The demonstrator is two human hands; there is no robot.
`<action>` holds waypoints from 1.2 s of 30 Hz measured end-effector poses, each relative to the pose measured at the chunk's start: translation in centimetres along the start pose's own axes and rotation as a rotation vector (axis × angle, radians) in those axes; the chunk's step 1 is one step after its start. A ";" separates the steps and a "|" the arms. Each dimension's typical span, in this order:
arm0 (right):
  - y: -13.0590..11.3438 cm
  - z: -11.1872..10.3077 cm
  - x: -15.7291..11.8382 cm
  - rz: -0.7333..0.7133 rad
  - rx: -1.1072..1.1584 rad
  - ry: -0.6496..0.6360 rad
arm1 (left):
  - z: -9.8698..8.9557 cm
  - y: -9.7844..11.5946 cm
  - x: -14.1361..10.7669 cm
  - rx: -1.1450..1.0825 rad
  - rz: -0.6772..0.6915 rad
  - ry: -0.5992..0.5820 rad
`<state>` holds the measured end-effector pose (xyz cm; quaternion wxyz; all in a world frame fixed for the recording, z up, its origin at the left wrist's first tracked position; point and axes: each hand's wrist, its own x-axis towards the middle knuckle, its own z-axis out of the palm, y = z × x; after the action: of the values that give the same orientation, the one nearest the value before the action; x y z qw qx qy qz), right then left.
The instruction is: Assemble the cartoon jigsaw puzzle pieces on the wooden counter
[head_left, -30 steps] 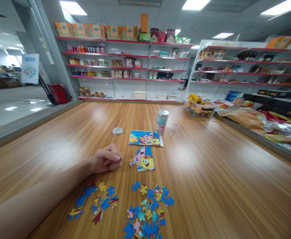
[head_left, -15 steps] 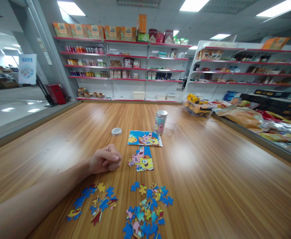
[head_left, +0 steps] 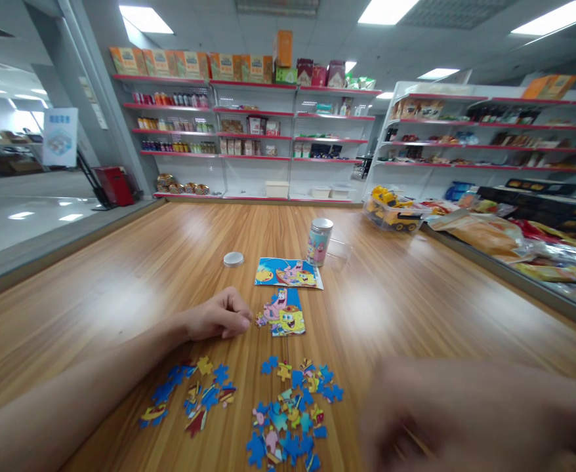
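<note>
My left hand [head_left: 223, 314] rests on the wooden table with its fingers curled closed, just left of a partly joined jigsaw puzzle [head_left: 288, 321]. Whatever its fingers may hold is hidden. The joined section shows a yellow and a pink cartoon figure. Behind it lies a picture card [head_left: 288, 273] with the same figures. At the lower right, my right hand [head_left: 416, 413] is smeared by motion, so its fingers cannot be read. Loose puzzle pieces [head_left: 288, 419] lie in a pile left of it. Another group of loose pieces [head_left: 209, 397] lies nearer my left forearm.
A printed tin [head_left: 318, 244] stands behind the card, with a clear plastic piece [head_left: 338, 250] beside it. Its round lid [head_left: 233, 259] lies to the left. A clear box of yellow toy trucks [head_left: 391, 213] and snack packets [head_left: 554, 242] are at the right.
My right hand has come into view at the lower right. My left hand has shifted slightly right, towards the joined puzzle, its fingers now turned down.
</note>
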<state>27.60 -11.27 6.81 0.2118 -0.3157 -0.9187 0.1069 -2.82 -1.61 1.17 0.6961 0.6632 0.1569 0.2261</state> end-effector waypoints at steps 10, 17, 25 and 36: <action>6.6 7.7 7.6 -0.213 0.010 0.358 | -0.8 -0.4 -0.3 0.081 0.028 0.161; 5.7 6.9 6.5 -0.078 0.096 0.304 | -0.7 1.6 -0.5 0.412 -0.265 -0.103; 6.5 7.9 6.3 0.028 0.214 0.233 | 0.7 3.8 -1.4 0.578 -0.361 -0.323; 6.1 7.7 6.4 -0.025 0.203 0.223 | 7.8 3.2 -0.4 0.898 0.067 -0.418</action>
<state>22.81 -3.02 -0.04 0.3448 -0.2913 -0.8777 0.1608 0.57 -8.38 4.88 0.3507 0.9333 0.0743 0.0206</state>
